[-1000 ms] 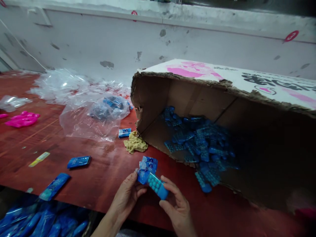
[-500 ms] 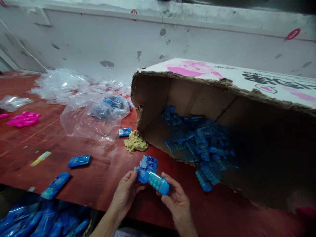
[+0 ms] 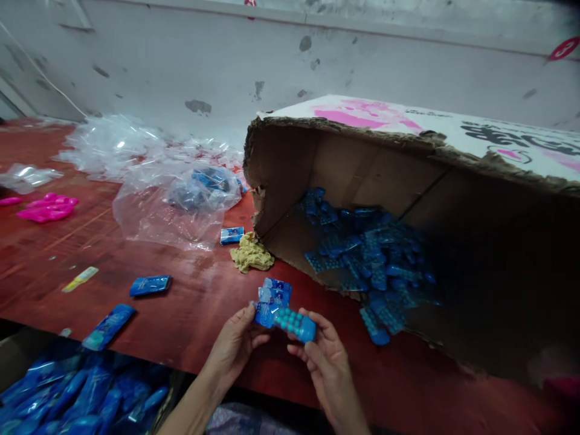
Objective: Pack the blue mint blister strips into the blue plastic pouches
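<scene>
Slid a little further into the printed wrapper point(image 3: 273, 297), blue studded piece point(image 3: 294, 324), now level rather than tilted. Lay tipped on red counter point(image 3: 190, 302), torn cardboard box point(image 3: 408, 181) spilling blue pieces. Pinched wrapper in left hand point(image 3: 235, 347), gripped piece's free end in right hand point(image 3: 324, 359), above counter's near edge.

Head view — forward, down, close

Blue bumpy toy piece point(image 3: 293, 323), lying sideways above the table edge, one end inside a blue printed packet point(image 3: 270, 302).
</scene>
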Demonstrator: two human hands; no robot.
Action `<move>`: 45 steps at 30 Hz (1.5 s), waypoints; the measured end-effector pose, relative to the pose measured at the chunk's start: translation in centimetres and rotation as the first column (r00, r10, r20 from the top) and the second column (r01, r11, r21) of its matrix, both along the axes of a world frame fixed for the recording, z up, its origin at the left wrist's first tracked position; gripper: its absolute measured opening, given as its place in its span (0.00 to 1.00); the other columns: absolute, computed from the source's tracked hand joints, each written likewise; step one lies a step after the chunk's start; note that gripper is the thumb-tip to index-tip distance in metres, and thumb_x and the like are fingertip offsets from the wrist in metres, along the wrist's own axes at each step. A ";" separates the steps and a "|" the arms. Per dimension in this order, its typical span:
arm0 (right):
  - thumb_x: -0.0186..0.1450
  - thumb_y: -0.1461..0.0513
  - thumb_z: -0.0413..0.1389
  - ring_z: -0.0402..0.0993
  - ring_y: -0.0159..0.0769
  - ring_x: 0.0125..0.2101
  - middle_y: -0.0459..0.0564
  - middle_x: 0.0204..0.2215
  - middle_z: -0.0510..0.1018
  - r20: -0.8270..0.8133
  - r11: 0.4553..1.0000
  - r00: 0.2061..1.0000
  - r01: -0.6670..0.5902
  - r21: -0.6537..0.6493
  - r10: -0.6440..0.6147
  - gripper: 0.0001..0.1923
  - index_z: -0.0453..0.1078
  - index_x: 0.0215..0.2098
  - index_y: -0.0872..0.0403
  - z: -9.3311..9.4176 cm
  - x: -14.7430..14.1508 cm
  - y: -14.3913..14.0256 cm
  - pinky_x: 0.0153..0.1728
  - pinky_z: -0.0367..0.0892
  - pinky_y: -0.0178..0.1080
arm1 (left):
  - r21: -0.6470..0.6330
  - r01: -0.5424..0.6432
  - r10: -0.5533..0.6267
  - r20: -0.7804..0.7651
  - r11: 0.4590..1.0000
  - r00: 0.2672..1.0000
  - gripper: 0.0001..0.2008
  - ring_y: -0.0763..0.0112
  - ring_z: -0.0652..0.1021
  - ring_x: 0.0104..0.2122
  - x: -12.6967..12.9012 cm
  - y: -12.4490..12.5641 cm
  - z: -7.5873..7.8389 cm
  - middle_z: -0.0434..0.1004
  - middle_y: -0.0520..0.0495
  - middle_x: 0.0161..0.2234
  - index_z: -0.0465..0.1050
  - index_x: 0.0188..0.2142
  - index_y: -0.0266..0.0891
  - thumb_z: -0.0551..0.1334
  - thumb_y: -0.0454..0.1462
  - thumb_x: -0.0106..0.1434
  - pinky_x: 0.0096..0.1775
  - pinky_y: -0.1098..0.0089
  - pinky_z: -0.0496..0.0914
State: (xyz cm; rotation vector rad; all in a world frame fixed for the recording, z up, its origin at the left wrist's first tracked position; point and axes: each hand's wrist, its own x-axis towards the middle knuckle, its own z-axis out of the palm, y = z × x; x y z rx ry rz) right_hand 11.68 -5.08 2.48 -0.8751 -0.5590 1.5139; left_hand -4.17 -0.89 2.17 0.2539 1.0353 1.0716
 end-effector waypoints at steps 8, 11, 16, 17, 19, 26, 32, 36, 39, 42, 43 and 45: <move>0.55 0.62 0.61 0.71 0.38 0.45 0.48 0.50 0.70 0.136 0.992 0.990 0.030 0.120 -0.046 0.18 0.68 0.44 0.46 -0.4 -0.2 -0.2 0.40 0.71 0.37 | -0.052 -0.016 0.018 0.038 0.999 0.999 0.07 0.67 0.78 0.25 0.3 -0.2 0.0 0.78 0.44 0.21 0.72 0.30 0.34 0.62 0.37 0.54 0.25 0.73 0.73; 0.56 0.63 0.60 0.72 0.38 0.44 0.48 0.51 0.70 0.202 0.986 0.977 0.030 0.167 -0.064 0.18 0.68 0.45 0.46 -0.5 -0.3 -0.5 0.40 0.71 0.37 | -0.068 -0.020 0.022 0.033 0.998 0.999 0.07 0.67 0.78 0.24 0.4 -0.2 0.0 0.78 0.44 0.21 0.71 0.31 0.34 0.62 0.37 0.54 0.25 0.73 0.72; 0.58 0.67 0.58 0.66 0.39 0.51 0.48 0.52 0.69 0.363 0.955 0.928 -0.032 0.293 -0.080 0.18 0.68 0.46 0.45 -0.8 -0.2 -0.8 0.48 0.65 0.38 | -0.088 -0.032 0.036 0.044 0.996 0.998 0.06 0.72 0.76 0.21 0.4 -0.1 0.1 0.77 0.45 0.21 0.71 0.30 0.34 0.61 0.36 0.55 0.24 0.74 0.72; 0.58 0.67 0.57 0.65 0.39 0.51 0.47 0.52 0.69 0.378 0.949 0.923 -0.051 0.312 -0.075 0.19 0.68 0.46 0.45 -0.8 -0.2 -0.8 0.48 0.65 0.37 | -0.086 -0.035 0.039 0.047 0.996 0.998 0.05 0.73 0.76 0.21 0.4 -0.1 0.1 0.77 0.45 0.21 0.71 0.31 0.34 0.61 0.36 0.55 0.24 0.74 0.72; 0.58 0.68 0.57 0.65 0.38 0.51 0.47 0.52 0.69 0.394 0.942 0.917 -0.076 0.328 -0.063 0.19 0.68 0.46 0.44 -0.9 -0.1 -0.8 0.47 0.66 0.37 | -0.076 -0.040 0.044 0.050 0.996 0.998 0.06 0.73 0.76 0.21 0.4 -0.1 0.2 0.78 0.46 0.22 0.70 0.32 0.35 0.62 0.35 0.55 0.24 0.74 0.72; 0.57 0.67 0.58 0.67 0.38 0.49 0.46 0.51 0.70 0.351 0.944 0.936 -0.088 0.317 -0.031 0.19 0.69 0.45 0.43 -0.6 0.1 -0.6 0.46 0.67 0.36 | -0.010 -0.033 0.034 0.071 0.999 0.997 0.09 0.73 0.76 0.22 0.3 0.1 0.1 0.77 0.50 0.23 0.70 0.30 0.37 0.65 0.37 0.50 0.25 0.74 0.71; 0.56 0.63 0.59 0.71 0.40 0.45 0.49 0.50 0.70 0.265 0.967 0.964 -0.058 0.246 -0.010 0.19 0.67 0.46 0.45 -2.0 -0.5 -0.1 0.42 0.70 0.39 | 0.053 0.030 -0.032 0.043 0.998 0.999 0.10 0.74 0.75 0.21 1.0 -0.2 0.1 0.75 0.51 0.22 0.68 0.26 0.37 0.65 0.41 0.49 0.24 0.74 0.70; 0.56 0.67 0.58 0.67 0.40 0.49 0.48 0.50 0.71 0.531 0.942 0.834 -0.045 0.332 -0.147 0.19 0.68 0.45 0.45 -2.9 -1.1 0.2 0.48 0.65 0.42 | -0.035 0.057 -0.054 0.072 0.998 0.996 0.14 0.70 0.77 0.25 1.7 -0.2 0.2 0.78 0.48 0.27 0.70 0.32 0.36 0.65 0.43 0.49 0.26 0.73 0.70; 0.56 0.68 0.58 0.67 0.40 0.49 0.48 0.50 0.71 0.693 0.892 0.706 -0.207 0.401 -0.147 0.22 0.68 0.47 0.44 -2.7 -1.1 0.2 0.50 0.63 0.42 | -0.070 0.072 -0.066 0.086 0.995 0.994 0.12 0.73 0.76 0.23 1.5 0.0 0.1 0.76 0.50 0.24 0.70 0.29 0.37 0.66 0.42 0.49 0.26 0.73 0.70; 0.58 0.65 0.58 0.68 0.39 0.48 0.47 0.48 0.72 0.702 0.880 0.709 -0.290 0.377 -0.067 0.20 0.67 0.48 0.43 -2.1 -0.8 0.2 0.50 0.63 0.41 | -0.081 0.129 -0.119 0.119 0.988 0.986 0.08 0.75 0.75 0.22 0.9 0.0 0.1 0.76 0.51 0.22 0.70 0.27 0.36 0.65 0.38 0.50 0.27 0.72 0.70; 0.59 0.63 0.57 0.68 0.39 0.48 0.48 0.47 0.73 0.683 0.893 0.730 -0.282 0.351 -0.038 0.18 0.68 0.47 0.43 -2.0 -0.7 0.3 0.49 0.63 0.41 | -0.079 0.152 -0.140 0.135 0.985 0.981 0.07 0.75 0.75 0.22 0.7 -0.1 0.2 0.76 0.51 0.23 0.70 0.27 0.35 0.65 0.37 0.51 0.27 0.72 0.70; 0.59 0.60 0.58 0.68 0.40 0.47 0.48 0.46 0.73 0.601 0.928 0.800 -0.224 0.297 0.001 0.18 0.67 0.47 0.44 -2.0 -0.6 0.5 0.49 0.63 0.41 | -0.066 0.194 -0.180 0.172 0.979 0.968 0.05 0.74 0.75 0.24 0.4 -0.2 0.3 0.76 0.49 0.24 0.71 0.28 0.35 0.63 0.36 0.53 0.29 0.72 0.70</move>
